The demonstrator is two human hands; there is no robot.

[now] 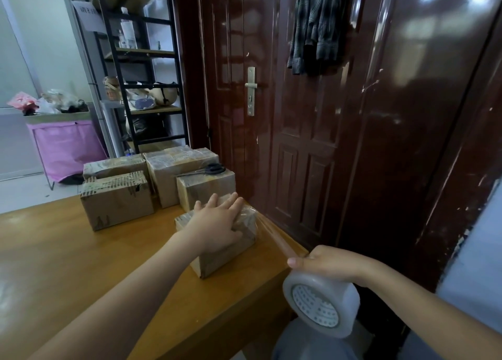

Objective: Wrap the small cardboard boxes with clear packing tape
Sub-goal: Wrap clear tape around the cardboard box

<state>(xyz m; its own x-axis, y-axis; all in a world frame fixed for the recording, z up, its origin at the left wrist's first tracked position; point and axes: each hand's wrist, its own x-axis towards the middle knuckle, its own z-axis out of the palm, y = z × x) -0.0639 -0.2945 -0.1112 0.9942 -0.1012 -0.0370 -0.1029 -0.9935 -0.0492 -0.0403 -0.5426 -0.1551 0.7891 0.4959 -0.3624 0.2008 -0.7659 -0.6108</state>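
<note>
A small brown cardboard box is pressed flat-fingered by the left hand; a clear tape roll is gripped by the right hand.

Both forearms bare to the elbow, no sleeves in view; left hand and right hand without rings, watch or gloves; pale blue-grey clothing at right and below.

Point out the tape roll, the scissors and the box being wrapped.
tape roll [320, 304], head view, on its clear outer winding beside the core.
scissors [214, 168], head view, on the black handles, atop a rear box.
box being wrapped [222, 259], head view, on its bare near side face.
</note>
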